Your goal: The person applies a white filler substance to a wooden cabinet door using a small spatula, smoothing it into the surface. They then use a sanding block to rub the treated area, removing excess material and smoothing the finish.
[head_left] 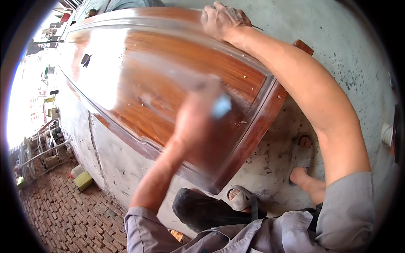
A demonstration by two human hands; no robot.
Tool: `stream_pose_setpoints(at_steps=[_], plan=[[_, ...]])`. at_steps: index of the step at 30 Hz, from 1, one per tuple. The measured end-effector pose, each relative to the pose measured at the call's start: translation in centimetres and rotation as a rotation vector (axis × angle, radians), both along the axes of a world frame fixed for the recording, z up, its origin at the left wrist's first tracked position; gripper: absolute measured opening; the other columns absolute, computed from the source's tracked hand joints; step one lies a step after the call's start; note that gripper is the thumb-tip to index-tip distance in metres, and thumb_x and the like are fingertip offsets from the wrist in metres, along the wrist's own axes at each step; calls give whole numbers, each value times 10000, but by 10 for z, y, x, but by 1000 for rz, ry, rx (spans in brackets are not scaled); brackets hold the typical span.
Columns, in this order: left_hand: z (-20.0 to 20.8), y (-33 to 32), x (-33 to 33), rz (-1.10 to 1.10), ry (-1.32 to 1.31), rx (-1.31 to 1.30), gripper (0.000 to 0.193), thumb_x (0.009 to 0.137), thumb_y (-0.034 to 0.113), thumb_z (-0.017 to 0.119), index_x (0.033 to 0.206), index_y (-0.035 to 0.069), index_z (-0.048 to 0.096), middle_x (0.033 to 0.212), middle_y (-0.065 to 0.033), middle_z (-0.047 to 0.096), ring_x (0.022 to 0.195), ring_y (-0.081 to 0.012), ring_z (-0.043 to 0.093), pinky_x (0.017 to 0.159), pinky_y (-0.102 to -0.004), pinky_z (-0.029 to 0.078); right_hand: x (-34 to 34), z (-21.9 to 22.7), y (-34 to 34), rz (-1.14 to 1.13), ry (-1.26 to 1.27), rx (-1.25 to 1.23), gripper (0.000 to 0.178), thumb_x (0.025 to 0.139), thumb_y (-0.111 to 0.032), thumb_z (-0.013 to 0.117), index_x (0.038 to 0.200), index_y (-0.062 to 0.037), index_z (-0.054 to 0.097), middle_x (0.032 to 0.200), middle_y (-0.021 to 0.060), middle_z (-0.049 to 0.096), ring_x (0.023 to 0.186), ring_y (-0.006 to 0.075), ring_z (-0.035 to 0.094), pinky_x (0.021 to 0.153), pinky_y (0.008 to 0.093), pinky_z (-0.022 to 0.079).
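Note:
A large reddish-brown varnished wooden panel (pixel 168 50) with a raised frame lies before me, whitish dust smeared over its glossy face. My left hand (pixel 198 105), blurred by motion, is closed on a small light blue pad (pixel 222 106) against the panel's near part. What the pad is made of is too smeared to tell. At the panel's far right edge rests my right hand (pixel 223 20), its fingers curled. A thin dark tip shows beside it, but what those fingers hold is hidden.
On the panel's left part lies a small dark piece (pixel 85 60). My sandalled feet (pixel 240 198) stand on stained concrete close to its near edge. At lower left, a yellow-green container (pixel 83 181) sits on brick paving (pixel 71 211), near a cluttered rack (pixel 42 147).

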State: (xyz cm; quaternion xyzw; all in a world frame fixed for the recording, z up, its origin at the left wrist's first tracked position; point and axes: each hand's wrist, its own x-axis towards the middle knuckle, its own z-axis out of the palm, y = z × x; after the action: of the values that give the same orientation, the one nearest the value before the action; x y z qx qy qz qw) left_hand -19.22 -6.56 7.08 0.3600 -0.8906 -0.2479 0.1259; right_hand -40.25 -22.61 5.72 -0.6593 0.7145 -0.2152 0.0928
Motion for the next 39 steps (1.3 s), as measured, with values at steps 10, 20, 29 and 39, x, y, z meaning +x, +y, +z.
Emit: stream_pose_setpoints(at_steps=[10, 20, 29, 39], plan=[[-22, -10, 24, 42, 7, -1, 652, 854, -48, 578, 1503, -8, 540, 1530, -224, 557, 1436, -377, 514, 1206, -462, 432, -2, -3, -3, 9, 13, -18, 430, 1056, -354, 413, 1124, -61, 721, 1234, 233, 698, 1102, 419, 711, 976, 555, 556], [-26, 8, 43, 112, 29, -224, 580, 940, -43, 539, 1519, -26, 522, 1576, -214, 527, 1478, -378, 493, 1225, -460, 418, 7, 4, -4, 35, 6, -24, 452, 1062, -358, 408, 1143, -44, 723, 1253, 258, 686, 1111, 460, 701, 1001, 553, 558], [16, 10, 26, 30, -185, -28, 375, 858, 180, 705, 1213, 60, 703, 1190, -189, 688, 1129, -383, 664, 938, -488, 566, 6, 7, -1, 15, 54, -15, 435, 1078, -346, 403, 1176, -58, 715, 1242, 242, 693, 1092, 443, 712, 975, 552, 569], [-22, -13, 44, 363, -96, 208, 597, 913, 69, 619, 1498, -26, 551, 1520, -265, 565, 1470, -396, 499, 1230, -461, 414, 4, -13, -14, 19, 103, 38, 418, 1088, -388, 398, 1223, -118, 687, 1283, 209, 672, 1114, 443, 706, 971, 566, 564]])
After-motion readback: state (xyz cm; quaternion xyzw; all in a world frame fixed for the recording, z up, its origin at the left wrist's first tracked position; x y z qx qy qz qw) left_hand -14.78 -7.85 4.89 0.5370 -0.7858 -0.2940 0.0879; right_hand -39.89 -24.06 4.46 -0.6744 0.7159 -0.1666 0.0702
